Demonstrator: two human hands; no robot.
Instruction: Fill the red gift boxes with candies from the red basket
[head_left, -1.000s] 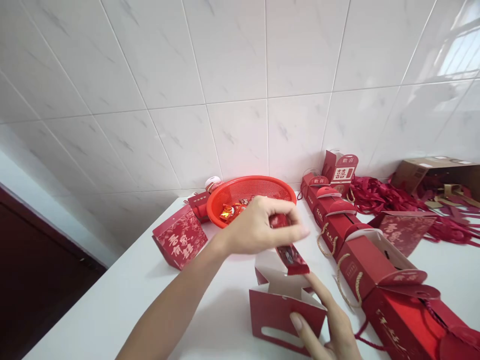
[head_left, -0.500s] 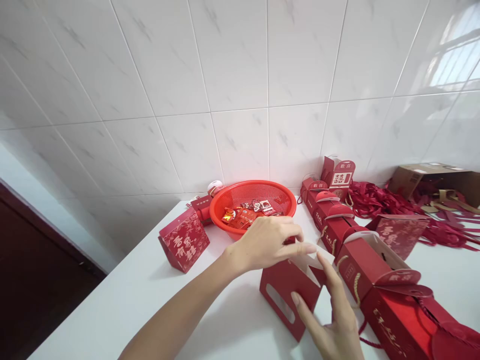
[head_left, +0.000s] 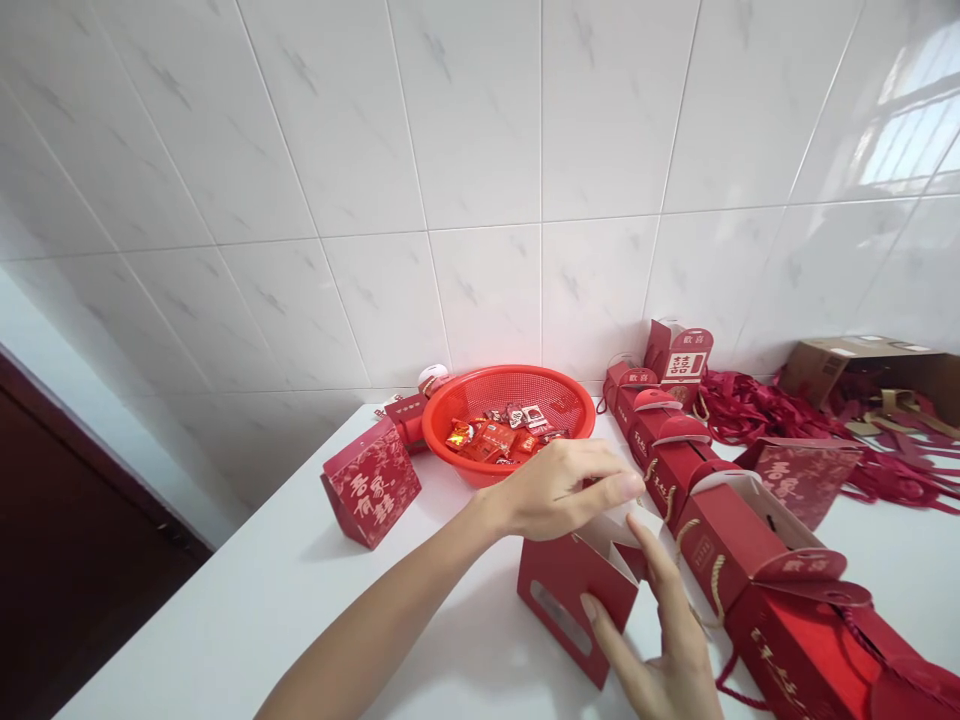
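A red gift box [head_left: 555,590] with a rounded clear window in its side stands on the white table, its top flaps raised and pale inside. My right hand [head_left: 667,630] grips the box's right side, with the thumb on the window side and the fingers at the far edge by the flap. Over the open top, my left hand [head_left: 566,488] is bent down with its fingers curled together. Its fingertips are hidden, so what they hold cannot be seen. Just behind is a red plastic basket [head_left: 442,425] with wrapped sweets [head_left: 499,437].
A slanted red box [head_left: 373,485] stands at left. To the right runs a row of red gift boxes [head_left: 780,565] with rope handles. Beyond them are another slanted box [head_left: 802,475], a heap of red ribbons [head_left: 765,405] and an open cardboard box [head_left: 817,375] near the tiled wall.
My left hand has shifted slightly right and down over the box's top. My right hand keeps its grip on the side. The whole view has moved a little.
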